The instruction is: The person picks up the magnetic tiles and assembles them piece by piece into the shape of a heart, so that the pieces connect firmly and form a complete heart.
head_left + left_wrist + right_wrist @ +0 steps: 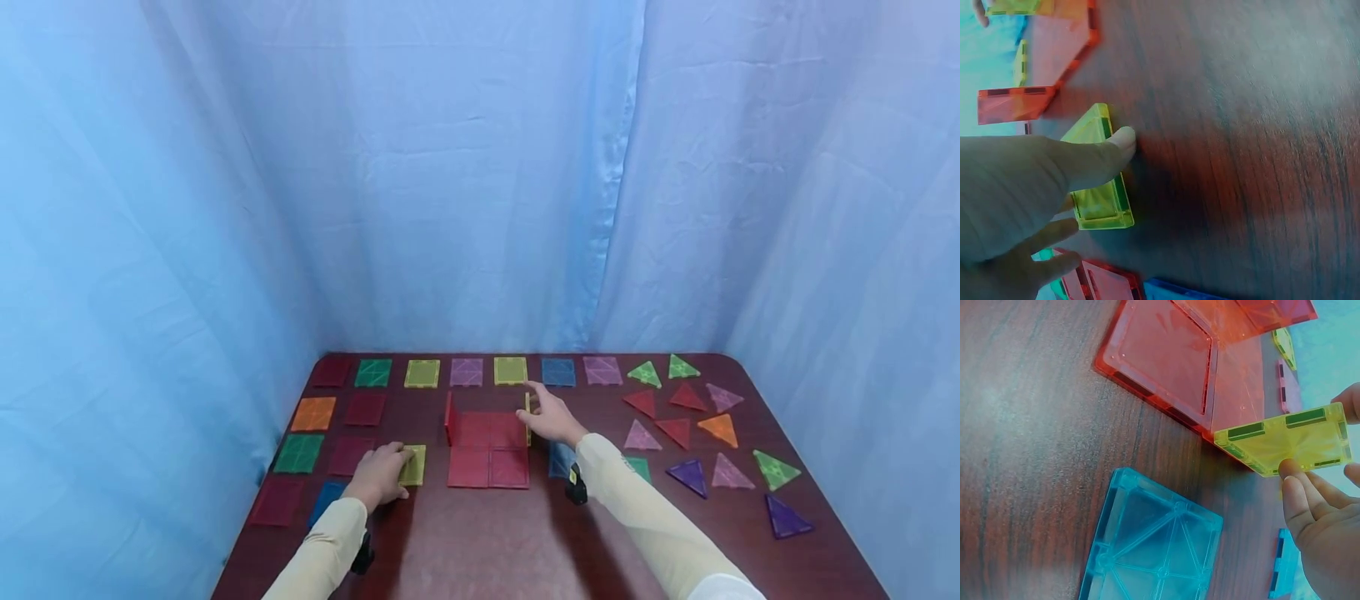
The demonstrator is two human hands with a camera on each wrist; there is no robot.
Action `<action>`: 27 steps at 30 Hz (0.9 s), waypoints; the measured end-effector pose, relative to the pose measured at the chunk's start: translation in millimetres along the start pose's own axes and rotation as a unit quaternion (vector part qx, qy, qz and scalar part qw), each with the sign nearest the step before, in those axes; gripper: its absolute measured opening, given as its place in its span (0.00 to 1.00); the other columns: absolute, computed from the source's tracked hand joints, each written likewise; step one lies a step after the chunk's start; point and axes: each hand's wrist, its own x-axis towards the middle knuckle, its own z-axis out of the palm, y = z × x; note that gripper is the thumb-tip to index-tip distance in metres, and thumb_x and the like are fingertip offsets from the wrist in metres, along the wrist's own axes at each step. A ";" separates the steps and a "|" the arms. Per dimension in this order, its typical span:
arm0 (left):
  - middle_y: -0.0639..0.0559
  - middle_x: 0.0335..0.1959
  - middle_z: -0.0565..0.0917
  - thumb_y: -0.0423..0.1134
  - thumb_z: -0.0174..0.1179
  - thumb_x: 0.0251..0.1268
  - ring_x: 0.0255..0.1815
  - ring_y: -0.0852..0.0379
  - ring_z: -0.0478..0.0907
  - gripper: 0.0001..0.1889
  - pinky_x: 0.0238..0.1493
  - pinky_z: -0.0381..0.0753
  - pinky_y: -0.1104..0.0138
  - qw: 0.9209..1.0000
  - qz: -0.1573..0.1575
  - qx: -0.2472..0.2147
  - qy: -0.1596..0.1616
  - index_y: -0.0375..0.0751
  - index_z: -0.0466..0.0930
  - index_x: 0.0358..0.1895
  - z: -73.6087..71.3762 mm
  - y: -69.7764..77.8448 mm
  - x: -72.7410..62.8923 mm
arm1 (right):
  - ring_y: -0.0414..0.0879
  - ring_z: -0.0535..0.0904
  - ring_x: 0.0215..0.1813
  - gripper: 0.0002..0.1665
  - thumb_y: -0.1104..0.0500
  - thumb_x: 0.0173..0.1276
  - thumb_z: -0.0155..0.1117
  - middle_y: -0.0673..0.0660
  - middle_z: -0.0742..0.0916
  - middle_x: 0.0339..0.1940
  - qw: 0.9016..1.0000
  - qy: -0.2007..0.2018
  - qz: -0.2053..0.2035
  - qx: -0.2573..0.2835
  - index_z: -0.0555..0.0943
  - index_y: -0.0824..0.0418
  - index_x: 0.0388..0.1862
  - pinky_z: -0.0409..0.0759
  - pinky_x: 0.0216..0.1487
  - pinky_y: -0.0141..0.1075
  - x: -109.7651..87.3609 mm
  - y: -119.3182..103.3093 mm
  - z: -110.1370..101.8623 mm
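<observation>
Four red square magnetic tiles lie joined as a flat base (472,467) in the middle. A red tile (450,419) stands upright at its left edge. Along the base's right edge stands a yellow square tile (1291,444), which my right hand (553,417) holds by its edges with thumb and fingertips. Left of the base, my left hand (381,475) grips another yellow square tile (1097,206) low over the table. Its thumb crosses the near edge; its other fingers are partly hidden behind the tile. A blue square tile (1160,531) lies beside the base, below my right wrist.
Square tiles in several colours line the table's back, such as a purple one (467,372), and its left side, such as an orange one (313,413). Triangular tiles, one of them dark purple (787,517), are spread at the right. Blue curtains (480,183) enclose the table.
</observation>
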 end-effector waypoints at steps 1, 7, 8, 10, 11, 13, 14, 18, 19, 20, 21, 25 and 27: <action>0.39 0.62 0.80 0.41 0.80 0.49 0.62 0.41 0.78 0.32 0.65 0.75 0.46 1.000 0.004 0.010 0.010 0.40 0.81 0.61 1.3 0.0 0.8 | 0.60 0.81 0.61 0.40 0.52 0.75 0.62 0.67 0.78 0.68 1.000 0.001 0.000 0.000 0.59 0.55 0.81 0.80 0.60 0.55 -0.4 -0.2 -0.1; 0.45 0.41 0.84 0.42 0.76 0.56 0.41 0.48 0.83 0.18 0.46 0.85 0.53 0.992 0.069 0.095 0.054 0.43 0.85 0.48 5.1 0.3 0.5 | 0.63 0.78 0.65 0.40 0.52 0.75 0.62 0.68 0.74 0.72 1.000 0.004 -0.007 0.006 0.59 0.57 0.80 0.78 0.63 0.57 -2.6 0.3 -0.3; 0.46 0.38 0.83 0.43 0.75 0.57 0.38 0.49 0.83 0.15 0.43 0.85 0.54 0.988 0.087 0.114 0.062 0.43 0.85 0.45 5.9 0.3 -0.5 | 0.63 0.77 0.66 0.40 0.52 0.75 0.62 0.68 0.74 0.72 1.000 0.004 -0.006 0.005 0.59 0.58 0.80 0.78 0.64 0.57 -2.8 1.1 -0.2; 0.48 0.31 0.81 0.42 0.72 0.60 0.32 0.51 0.81 0.10 0.35 0.85 0.56 0.979 0.123 0.143 0.083 0.43 0.82 0.38 7.8 0.7 -2.2 | 0.63 0.77 0.67 0.40 0.52 0.75 0.61 0.68 0.73 0.73 1.000 0.006 -0.005 0.005 0.59 0.59 0.80 0.77 0.64 0.57 -3.0 2.6 0.0; 0.49 0.28 0.80 0.41 0.71 0.60 0.30 0.52 0.81 0.08 0.32 0.84 0.58 0.974 0.138 0.155 0.094 0.43 0.81 0.35 8.7 0.9 -3.0 | 0.63 0.77 0.67 0.40 0.53 0.75 0.61 0.68 0.74 0.72 1.000 0.007 -0.004 0.004 0.58 0.60 0.80 0.78 0.64 0.57 -3.1 3.5 0.1; 0.50 0.24 0.79 0.39 0.69 0.61 0.25 0.54 0.79 0.08 0.27 0.82 0.60 0.964 0.161 0.175 0.117 0.43 0.79 0.32 9.6 1.6 -3.2 | 0.63 0.78 0.66 0.40 0.52 0.75 0.62 0.68 0.75 0.71 1.000 0.009 0.001 0.003 0.58 0.60 0.80 0.78 0.63 0.57 -3.4 4.2 0.4; 0.50 0.23 0.78 0.38 0.69 0.62 0.24 0.54 0.79 0.08 0.25 0.81 0.61 0.961 0.166 0.178 0.129 0.43 0.78 0.31 8.1 2.8 -3.7 | 0.63 0.78 0.65 0.40 0.53 0.75 0.62 0.69 0.76 0.70 1.000 0.010 0.002 0.004 0.59 0.60 0.80 0.79 0.62 0.57 -3.6 4.7 0.7; 0.48 0.23 0.81 0.33 0.68 0.63 0.23 0.54 0.81 0.06 0.23 0.82 0.61 0.957 0.150 0.169 0.180 0.39 0.79 0.33 -6.0 3.8 2.7 | 0.63 0.79 0.65 0.40 0.53 0.75 0.62 0.69 0.76 0.70 1.000 0.011 0.004 0.008 0.59 0.59 0.80 0.79 0.62 0.57 -4.1 4.4 1.3; 0.46 0.24 0.81 0.32 0.69 0.62 0.23 0.52 0.82 0.07 0.23 0.83 0.60 0.960 0.139 0.153 0.190 0.38 0.79 0.34 -13.1 3.6 5.7 | 0.64 0.79 0.65 0.40 0.53 0.75 0.62 0.69 0.76 0.70 1.000 0.010 0.003 0.008 0.59 0.59 0.80 0.78 0.63 0.57 -4.2 4.3 1.3; 0.46 0.25 0.82 0.30 0.69 0.62 0.24 0.51 0.82 0.07 0.23 0.83 0.59 0.963 0.126 0.135 0.194 0.37 0.79 0.35 -21.3 3.1 9.5 | 0.64 0.78 0.65 0.40 0.52 0.75 0.62 0.69 0.75 0.71 1.000 0.010 0.002 0.008 0.59 0.58 0.80 0.78 0.63 0.57 -4.4 3.9 1.3; 0.45 0.25 0.82 0.30 0.68 0.63 0.24 0.50 0.83 0.06 0.23 0.83 0.58 0.967 0.112 0.116 0.199 0.37 0.79 0.36 -30.1 2.1 14.9 | 0.64 0.78 0.66 0.40 0.52 0.75 0.62 0.69 0.75 0.72 1.000 0.009 0.000 0.009 0.59 0.58 0.80 0.78 0.63 0.57 -4.6 3.3 1.1; 0.43 0.32 0.83 0.30 0.64 0.65 0.32 0.45 0.84 0.04 0.31 0.85 0.54 0.977 0.068 0.027 0.203 0.36 0.80 0.41 -75.0 4.4 40.1 | 0.65 0.77 0.66 0.40 0.52 0.75 0.62 0.68 0.73 0.74 1.000 0.008 -0.004 0.013 0.59 0.57 0.81 0.77 0.64 0.58 -6.4 0.4 -0.3; 0.42 0.35 0.83 0.31 0.61 0.69 0.36 0.44 0.84 0.05 0.35 0.85 0.53 0.977 0.057 -0.012 0.207 0.36 0.82 0.44 -96.5 9.4 54.3 | 0.65 0.77 0.66 0.40 0.53 0.75 0.62 0.68 0.73 0.74 1.000 0.006 -0.003 0.014 0.59 0.57 0.81 0.77 0.64 0.58 -7.5 -0.5 -0.4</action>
